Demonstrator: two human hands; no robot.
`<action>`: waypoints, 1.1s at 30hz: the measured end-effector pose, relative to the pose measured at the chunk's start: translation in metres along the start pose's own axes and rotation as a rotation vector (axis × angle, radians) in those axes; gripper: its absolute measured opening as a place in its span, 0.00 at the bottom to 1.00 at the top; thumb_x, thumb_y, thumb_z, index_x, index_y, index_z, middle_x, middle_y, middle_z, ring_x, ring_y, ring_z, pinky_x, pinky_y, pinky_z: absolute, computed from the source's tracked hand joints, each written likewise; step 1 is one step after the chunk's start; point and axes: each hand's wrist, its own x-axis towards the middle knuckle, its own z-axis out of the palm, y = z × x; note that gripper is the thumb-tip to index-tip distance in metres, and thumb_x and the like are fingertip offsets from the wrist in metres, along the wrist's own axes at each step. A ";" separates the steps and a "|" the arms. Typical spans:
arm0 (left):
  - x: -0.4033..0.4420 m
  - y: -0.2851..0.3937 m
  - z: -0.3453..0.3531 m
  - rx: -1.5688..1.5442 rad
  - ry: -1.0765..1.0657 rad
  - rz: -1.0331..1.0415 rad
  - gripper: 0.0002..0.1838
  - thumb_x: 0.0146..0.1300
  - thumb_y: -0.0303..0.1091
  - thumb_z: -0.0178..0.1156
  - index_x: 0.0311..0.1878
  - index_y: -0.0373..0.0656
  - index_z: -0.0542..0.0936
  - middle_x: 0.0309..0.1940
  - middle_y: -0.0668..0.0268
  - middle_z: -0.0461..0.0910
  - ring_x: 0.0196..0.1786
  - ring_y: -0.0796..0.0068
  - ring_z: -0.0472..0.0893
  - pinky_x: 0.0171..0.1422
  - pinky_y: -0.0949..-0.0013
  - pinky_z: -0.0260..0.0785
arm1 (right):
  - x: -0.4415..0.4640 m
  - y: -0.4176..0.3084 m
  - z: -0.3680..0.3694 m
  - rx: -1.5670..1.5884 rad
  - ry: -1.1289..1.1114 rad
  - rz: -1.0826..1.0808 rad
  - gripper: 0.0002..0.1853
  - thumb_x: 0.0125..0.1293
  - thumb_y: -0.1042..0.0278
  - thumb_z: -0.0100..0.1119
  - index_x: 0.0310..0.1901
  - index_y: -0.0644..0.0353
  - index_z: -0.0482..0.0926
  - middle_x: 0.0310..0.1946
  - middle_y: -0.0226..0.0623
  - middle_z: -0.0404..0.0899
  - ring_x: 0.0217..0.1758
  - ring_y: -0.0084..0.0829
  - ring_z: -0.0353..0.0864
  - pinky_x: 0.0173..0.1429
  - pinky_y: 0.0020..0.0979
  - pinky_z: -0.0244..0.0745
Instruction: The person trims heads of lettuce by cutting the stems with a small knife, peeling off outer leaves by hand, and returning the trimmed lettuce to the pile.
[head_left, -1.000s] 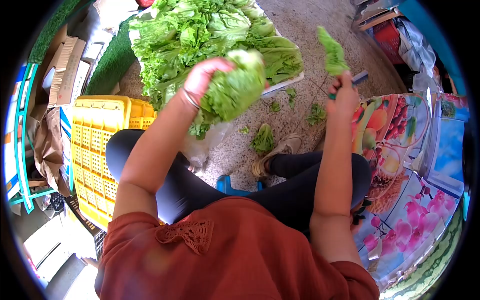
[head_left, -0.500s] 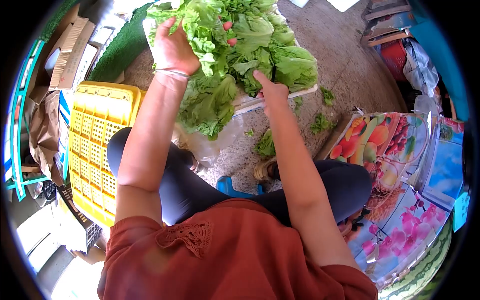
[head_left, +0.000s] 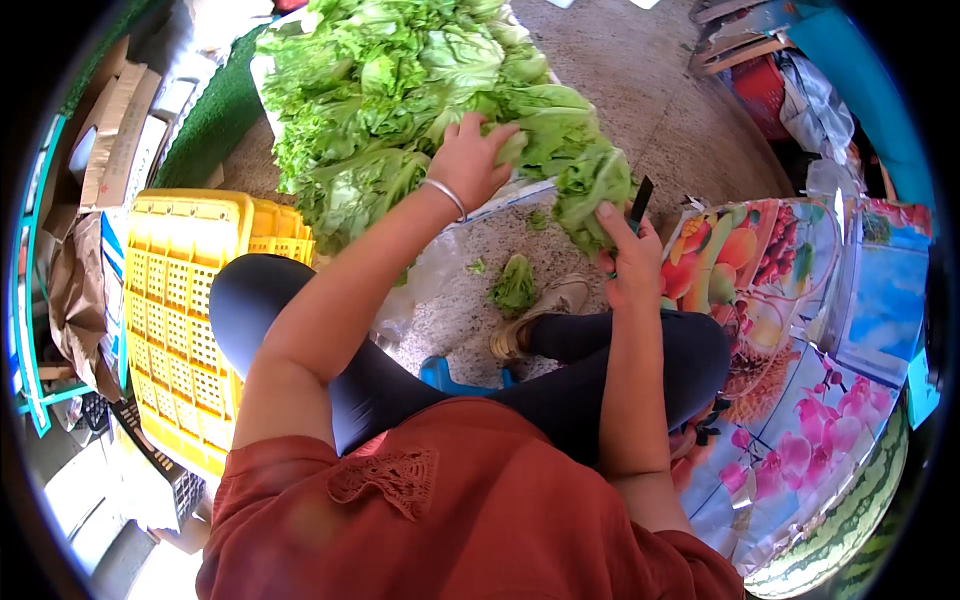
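My right hand (head_left: 632, 262) is closed around a knife with a dark blade (head_left: 641, 202) pointing up. The same hand also grips a leafy green lettuce (head_left: 592, 197) between thumb and fingers, off the front right corner of the pile. My left hand (head_left: 470, 165) has its fingers apart and touches leaves at the front edge of the lettuce pile (head_left: 370, 95). Those lettuces cover a white tray (head_left: 500, 200), of which only bits of the rim show.
A yellow perforated crate (head_left: 185, 300) stands at my left. On the floor between my feet lie a loose lettuce piece (head_left: 514, 285) and clear plastic (head_left: 425, 285). A fruit-and-flower printed sheet (head_left: 780, 400) is at my right, beside a watermelon (head_left: 850, 535).
My left hand has come down and right from the pile's upper left to its front edge. My right hand has moved right and down, now holding a lettuce with the knife visible.
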 end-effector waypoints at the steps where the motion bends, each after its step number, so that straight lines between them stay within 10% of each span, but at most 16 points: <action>1: 0.001 0.001 0.009 0.000 0.000 0.016 0.27 0.53 0.43 0.60 0.58 0.57 0.69 0.58 0.48 0.63 0.57 0.51 0.67 0.59 0.58 0.64 | -0.001 -0.001 0.001 0.006 0.012 -0.009 0.28 0.47 0.64 0.71 0.48 0.66 0.72 0.29 0.29 0.75 0.23 0.15 0.70 0.19 0.16 0.61; 5: 0.014 0.001 0.011 -0.095 0.046 0.058 0.30 0.53 0.50 0.61 0.59 0.51 0.69 0.53 0.51 0.69 0.57 0.58 0.70 0.57 0.58 0.65 | -0.014 -0.010 0.011 -0.256 0.103 -0.271 0.31 0.44 0.64 0.72 0.51 0.66 0.72 0.33 0.34 0.77 0.33 0.24 0.77 0.37 0.25 0.73; 7: 0.011 0.021 -0.028 -1.004 -0.193 -0.175 0.32 0.54 0.53 0.61 0.57 0.40 0.70 0.46 0.57 0.75 0.53 0.68 0.73 0.56 0.65 0.66 | -0.021 -0.017 0.015 -0.665 0.113 -0.457 0.30 0.41 0.67 0.72 0.50 0.61 0.74 0.34 0.35 0.77 0.35 0.26 0.77 0.40 0.27 0.73; 12: -0.006 0.041 -0.038 -1.525 -0.548 -0.233 0.32 0.54 0.49 0.62 0.57 0.39 0.67 0.50 0.58 0.74 0.52 0.66 0.74 0.58 0.65 0.66 | -0.023 -0.014 0.032 -0.552 0.007 -0.796 0.23 0.46 0.66 0.71 0.46 0.61 0.77 0.35 0.35 0.77 0.35 0.25 0.77 0.42 0.25 0.72; 16: -0.004 0.028 -0.041 -1.914 -0.444 -0.276 0.28 0.53 0.37 0.63 0.57 0.40 0.66 0.50 0.61 0.74 0.54 0.65 0.73 0.61 0.60 0.64 | -0.027 -0.024 0.029 -0.022 0.256 -0.365 0.16 0.63 0.60 0.56 0.47 0.64 0.77 0.31 0.30 0.77 0.23 0.14 0.66 0.28 0.17 0.62; 27: -0.015 0.037 -0.040 -1.841 -0.192 -0.045 0.23 0.53 0.23 0.61 0.54 0.41 0.70 0.48 0.64 0.76 0.52 0.70 0.74 0.60 0.65 0.64 | -0.030 -0.009 0.071 0.140 -0.092 -0.449 0.28 0.64 0.65 0.55 0.63 0.64 0.60 0.27 0.25 0.70 0.28 0.13 0.67 0.31 0.16 0.61; 33: -0.014 0.032 -0.043 -1.783 -0.157 -0.169 0.23 0.50 0.19 0.62 0.51 0.42 0.72 0.45 0.65 0.77 0.48 0.73 0.76 0.56 0.68 0.67 | 0.003 0.000 0.024 0.250 0.394 -0.244 0.28 0.63 0.62 0.54 0.63 0.61 0.61 0.23 0.20 0.67 0.22 0.11 0.58 0.22 0.16 0.53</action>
